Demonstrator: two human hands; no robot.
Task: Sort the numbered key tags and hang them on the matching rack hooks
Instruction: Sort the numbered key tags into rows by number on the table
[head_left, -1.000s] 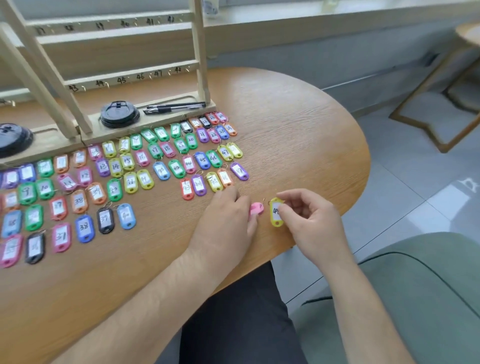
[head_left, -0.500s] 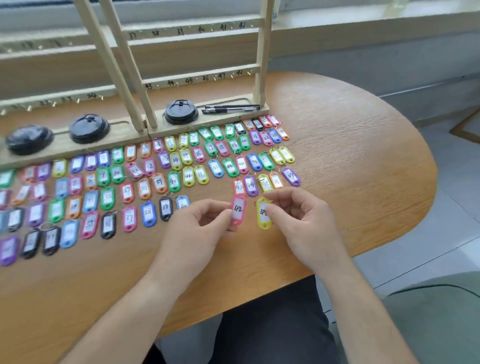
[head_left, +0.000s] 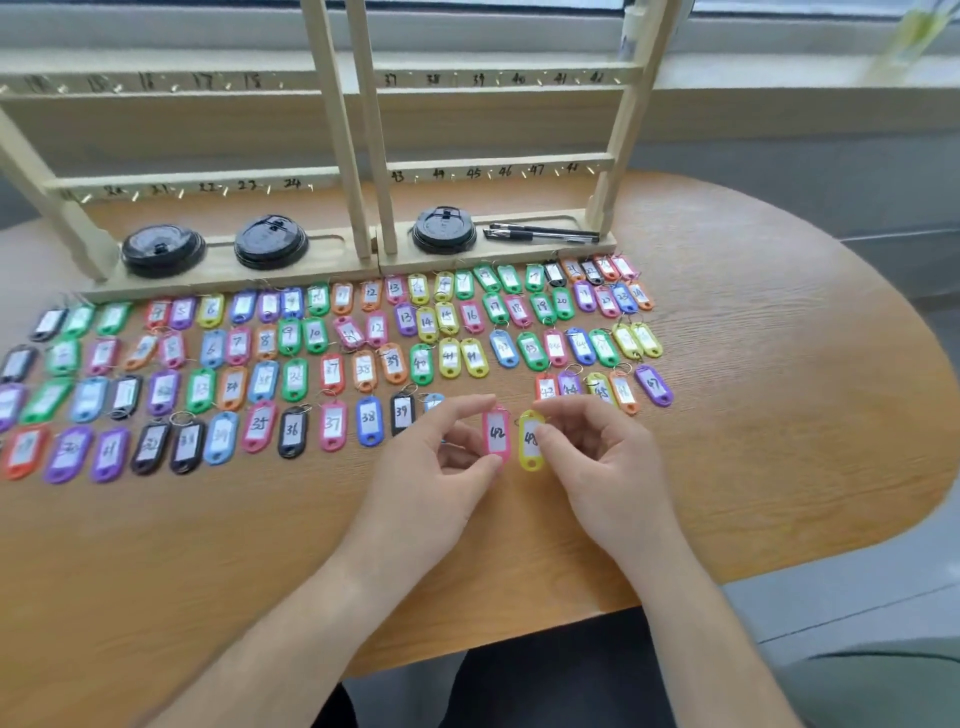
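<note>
The left hand (head_left: 436, 478) pinches the pink tag (head_left: 496, 434), marked 42, between thumb and forefinger. Just beside it, the right hand (head_left: 602, 462) has fingertips clamped on the yellow tag (head_left: 531, 447), which seems to read 48. Both tags are low over the counter (head_left: 779, 415), right in front of the sorted rows (head_left: 363, 364). The risk is that a wrist lifting carelessly sweeps the nearest row out of order. Beyond stands the rack (head_left: 498, 166), its numbers small and handwritten: 42 on the upper rail, 48 on the lower. One misread puts a tag on the wrong hook.

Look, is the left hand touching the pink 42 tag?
Touching. Head view: the left hand pinches the pink 42 tag between thumb and forefinger.
</note>
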